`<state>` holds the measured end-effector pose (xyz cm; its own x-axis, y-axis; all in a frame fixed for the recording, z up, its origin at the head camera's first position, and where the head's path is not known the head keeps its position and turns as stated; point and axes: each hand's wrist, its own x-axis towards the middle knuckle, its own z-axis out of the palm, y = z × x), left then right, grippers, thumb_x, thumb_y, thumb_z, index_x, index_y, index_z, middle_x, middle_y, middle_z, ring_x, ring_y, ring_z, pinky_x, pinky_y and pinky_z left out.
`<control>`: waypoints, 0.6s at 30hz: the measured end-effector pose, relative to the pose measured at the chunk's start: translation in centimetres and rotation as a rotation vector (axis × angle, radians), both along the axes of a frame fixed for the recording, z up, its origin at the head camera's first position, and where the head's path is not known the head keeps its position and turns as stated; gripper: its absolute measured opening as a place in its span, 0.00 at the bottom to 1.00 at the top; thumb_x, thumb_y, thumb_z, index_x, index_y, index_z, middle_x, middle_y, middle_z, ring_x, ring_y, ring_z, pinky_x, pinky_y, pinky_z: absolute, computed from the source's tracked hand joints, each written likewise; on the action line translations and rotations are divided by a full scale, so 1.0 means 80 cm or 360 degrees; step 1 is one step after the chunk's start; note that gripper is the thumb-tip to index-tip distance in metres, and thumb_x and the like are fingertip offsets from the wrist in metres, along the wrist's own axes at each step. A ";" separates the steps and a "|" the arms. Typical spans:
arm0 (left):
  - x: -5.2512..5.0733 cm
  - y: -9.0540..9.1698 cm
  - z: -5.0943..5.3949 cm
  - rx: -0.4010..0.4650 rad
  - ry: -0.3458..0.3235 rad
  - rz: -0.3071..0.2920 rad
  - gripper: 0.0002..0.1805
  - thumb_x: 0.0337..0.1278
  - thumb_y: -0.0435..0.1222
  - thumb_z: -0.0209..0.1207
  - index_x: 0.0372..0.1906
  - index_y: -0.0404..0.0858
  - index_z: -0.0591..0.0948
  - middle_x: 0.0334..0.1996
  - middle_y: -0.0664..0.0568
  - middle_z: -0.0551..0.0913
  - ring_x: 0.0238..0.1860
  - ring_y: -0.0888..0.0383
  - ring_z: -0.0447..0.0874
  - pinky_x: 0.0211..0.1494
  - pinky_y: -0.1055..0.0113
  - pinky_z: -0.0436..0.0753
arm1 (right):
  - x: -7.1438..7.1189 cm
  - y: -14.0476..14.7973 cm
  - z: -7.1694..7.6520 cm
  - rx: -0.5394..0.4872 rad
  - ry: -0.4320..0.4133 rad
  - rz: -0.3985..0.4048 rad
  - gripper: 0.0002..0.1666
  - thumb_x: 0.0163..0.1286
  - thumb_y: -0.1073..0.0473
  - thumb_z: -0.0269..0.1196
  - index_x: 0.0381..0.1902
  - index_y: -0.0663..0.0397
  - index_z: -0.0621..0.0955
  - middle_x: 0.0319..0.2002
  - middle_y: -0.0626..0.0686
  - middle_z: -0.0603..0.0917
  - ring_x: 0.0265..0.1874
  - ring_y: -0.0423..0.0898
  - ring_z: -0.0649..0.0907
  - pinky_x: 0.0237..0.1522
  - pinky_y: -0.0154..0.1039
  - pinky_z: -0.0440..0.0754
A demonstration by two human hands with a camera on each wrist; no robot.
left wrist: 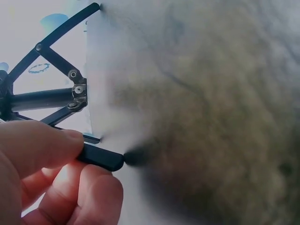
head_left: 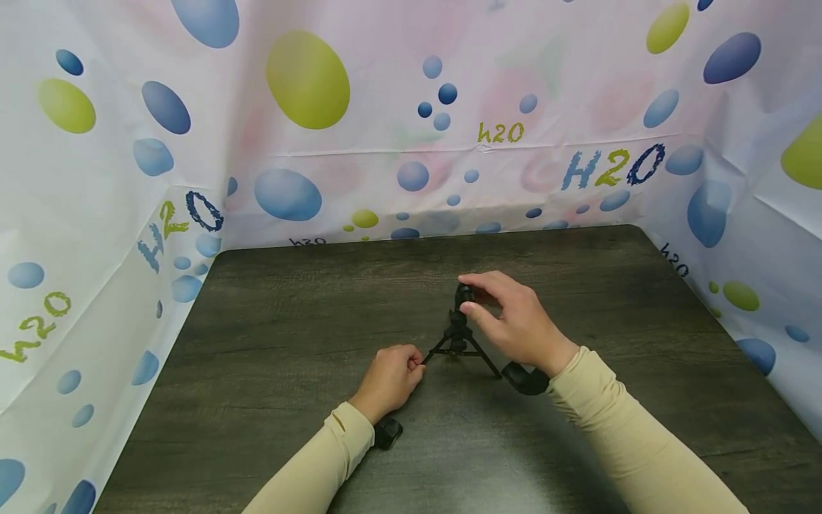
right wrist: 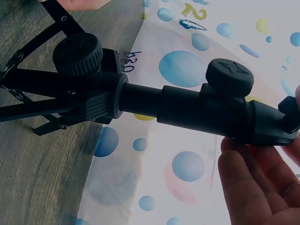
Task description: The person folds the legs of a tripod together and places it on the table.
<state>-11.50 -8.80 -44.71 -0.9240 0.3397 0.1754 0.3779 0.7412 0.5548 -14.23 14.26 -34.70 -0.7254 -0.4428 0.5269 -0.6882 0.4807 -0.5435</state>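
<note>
A small black tripod [head_left: 458, 330] stands on the dark wooden table [head_left: 308, 307] with its legs spread. My left hand [head_left: 387, 380] pinches the lower end of one leg [left wrist: 104, 157] between thumb and fingers, close to the table surface. Around the top of the tripod, my right hand [head_left: 523, 321] holds the head [right wrist: 272, 124] with thumb and fingers. The right wrist view shows a ridged knob [right wrist: 78, 54] low on the column and a smaller knob [right wrist: 229, 76] near the head. Metal rivets join the leg braces [left wrist: 61, 63] in the left wrist view.
White sheeting [head_left: 385, 86] with blue and green dots and H2O lettering rises behind the table and on both sides. A black wrist device [head_left: 526, 378] sits under the right wrist, another [head_left: 387, 433] under the left.
</note>
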 end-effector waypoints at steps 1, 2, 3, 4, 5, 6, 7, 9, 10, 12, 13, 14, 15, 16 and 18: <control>0.000 0.000 0.000 0.0000 -0.0001 -0.0001 0.06 0.59 0.29 0.67 0.30 0.39 0.82 0.25 0.57 0.79 0.26 0.62 0.77 0.31 0.68 0.78 | 0.000 0.000 0.000 -0.0001 -0.0006 0.0002 0.23 0.69 0.68 0.66 0.61 0.64 0.78 0.51 0.57 0.82 0.45 0.49 0.83 0.49 0.44 0.83; 0.000 0.000 0.001 0.0001 -0.0002 -0.0001 0.06 0.59 0.29 0.67 0.29 0.39 0.81 0.25 0.57 0.79 0.26 0.62 0.77 0.31 0.68 0.78 | 0.000 0.000 0.001 -0.0002 -0.0012 0.0004 0.23 0.69 0.68 0.66 0.61 0.65 0.78 0.51 0.57 0.82 0.45 0.49 0.83 0.49 0.44 0.83; 0.000 0.000 0.001 0.0002 -0.0003 -0.0002 0.06 0.59 0.29 0.67 0.29 0.39 0.81 0.25 0.57 0.79 0.26 0.62 0.77 0.30 0.69 0.77 | 0.000 0.000 0.001 -0.0003 -0.0016 0.0005 0.23 0.69 0.68 0.66 0.61 0.65 0.78 0.51 0.57 0.82 0.45 0.49 0.83 0.49 0.44 0.83; 0.000 0.000 0.001 0.0003 -0.0005 -0.0002 0.06 0.59 0.29 0.67 0.29 0.39 0.81 0.25 0.57 0.79 0.26 0.62 0.77 0.30 0.69 0.77 | 0.000 0.000 0.001 -0.0006 -0.0023 0.0006 0.23 0.69 0.68 0.66 0.61 0.65 0.78 0.51 0.57 0.82 0.46 0.49 0.83 0.49 0.43 0.83; 0.000 0.000 0.001 0.0002 -0.0006 0.0001 0.06 0.59 0.29 0.67 0.30 0.39 0.82 0.25 0.57 0.79 0.26 0.62 0.77 0.30 0.69 0.77 | 0.000 0.000 0.001 -0.0008 -0.0028 0.0007 0.23 0.69 0.68 0.66 0.61 0.65 0.78 0.51 0.58 0.82 0.46 0.50 0.83 0.49 0.43 0.83; 0.000 0.001 0.001 0.0003 -0.0004 0.0003 0.06 0.59 0.29 0.67 0.30 0.39 0.82 0.25 0.57 0.79 0.26 0.62 0.77 0.30 0.69 0.78 | 0.000 0.000 0.001 -0.0012 -0.0036 0.0006 0.23 0.69 0.68 0.66 0.61 0.66 0.78 0.51 0.58 0.81 0.46 0.50 0.83 0.49 0.43 0.83; 0.000 0.001 0.001 0.0002 -0.0001 0.0005 0.06 0.59 0.29 0.67 0.30 0.39 0.82 0.25 0.57 0.79 0.26 0.62 0.77 0.31 0.69 0.78 | 0.000 0.000 0.001 -0.0016 -0.0044 0.0009 0.23 0.69 0.68 0.66 0.61 0.66 0.78 0.52 0.58 0.81 0.46 0.50 0.84 0.49 0.42 0.83; 0.001 0.001 0.000 0.0000 0.0015 0.0008 0.06 0.59 0.30 0.67 0.29 0.39 0.82 0.25 0.57 0.79 0.26 0.62 0.77 0.31 0.68 0.77 | 0.001 0.000 0.001 -0.0032 -0.0067 0.0016 0.23 0.69 0.68 0.66 0.61 0.66 0.78 0.52 0.59 0.81 0.47 0.51 0.84 0.50 0.41 0.83; 0.001 0.001 -0.001 0.0000 0.0025 0.0010 0.06 0.59 0.30 0.67 0.29 0.39 0.82 0.25 0.57 0.79 0.26 0.62 0.77 0.31 0.68 0.77 | 0.001 0.000 0.001 -0.0042 -0.0079 0.0020 0.23 0.69 0.68 0.66 0.61 0.67 0.78 0.52 0.59 0.81 0.48 0.51 0.84 0.50 0.41 0.83; 0.001 0.001 -0.002 0.0002 0.0049 0.0010 0.06 0.59 0.29 0.67 0.29 0.39 0.82 0.24 0.57 0.79 0.26 0.62 0.77 0.31 0.68 0.77 | 0.001 -0.001 0.000 -0.0061 -0.0099 0.0025 0.23 0.69 0.68 0.65 0.61 0.67 0.77 0.52 0.59 0.81 0.48 0.52 0.83 0.50 0.40 0.83; 0.001 0.001 -0.002 0.0005 0.0060 0.0011 0.06 0.59 0.29 0.67 0.29 0.39 0.82 0.24 0.57 0.79 0.25 0.62 0.77 0.30 0.68 0.77 | 0.001 -0.001 0.000 -0.0071 -0.0109 0.0028 0.23 0.69 0.68 0.65 0.61 0.67 0.77 0.52 0.59 0.81 0.48 0.52 0.83 0.51 0.40 0.82; 0.001 0.001 -0.003 0.0007 0.0071 0.0012 0.06 0.58 0.29 0.67 0.29 0.39 0.82 0.24 0.57 0.79 0.25 0.62 0.77 0.30 0.68 0.77 | 0.001 -0.001 -0.001 -0.0081 -0.0117 0.0030 0.23 0.69 0.68 0.65 0.61 0.67 0.77 0.52 0.59 0.81 0.48 0.52 0.83 0.51 0.40 0.82; 0.002 0.001 -0.003 0.0010 0.0079 0.0012 0.06 0.58 0.29 0.67 0.29 0.39 0.82 0.24 0.57 0.79 0.25 0.62 0.77 0.30 0.68 0.77 | 0.001 -0.001 -0.001 -0.0089 -0.0123 0.0030 0.23 0.69 0.68 0.65 0.61 0.67 0.77 0.52 0.59 0.81 0.48 0.52 0.83 0.51 0.40 0.82; 0.002 0.001 -0.003 0.0012 0.0086 0.0013 0.06 0.58 0.29 0.67 0.29 0.39 0.82 0.24 0.57 0.79 0.25 0.62 0.77 0.30 0.68 0.77 | 0.001 -0.001 -0.002 -0.0096 -0.0127 0.0031 0.23 0.69 0.68 0.65 0.61 0.66 0.77 0.52 0.59 0.81 0.48 0.53 0.83 0.51 0.40 0.82; 0.002 0.001 -0.003 0.0014 0.0095 0.0013 0.06 0.58 0.29 0.67 0.29 0.39 0.82 0.24 0.57 0.79 0.25 0.62 0.77 0.30 0.68 0.77 | 0.001 -0.001 -0.002 -0.0104 -0.0131 0.0033 0.23 0.69 0.68 0.65 0.61 0.66 0.77 0.51 0.59 0.81 0.48 0.53 0.83 0.51 0.40 0.82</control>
<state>-11.35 -8.68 -44.96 -0.9147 0.3302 0.2330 0.4041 0.7399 0.5378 -14.14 14.15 -34.89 -0.7588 -0.4245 0.4940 -0.6490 0.4285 -0.6286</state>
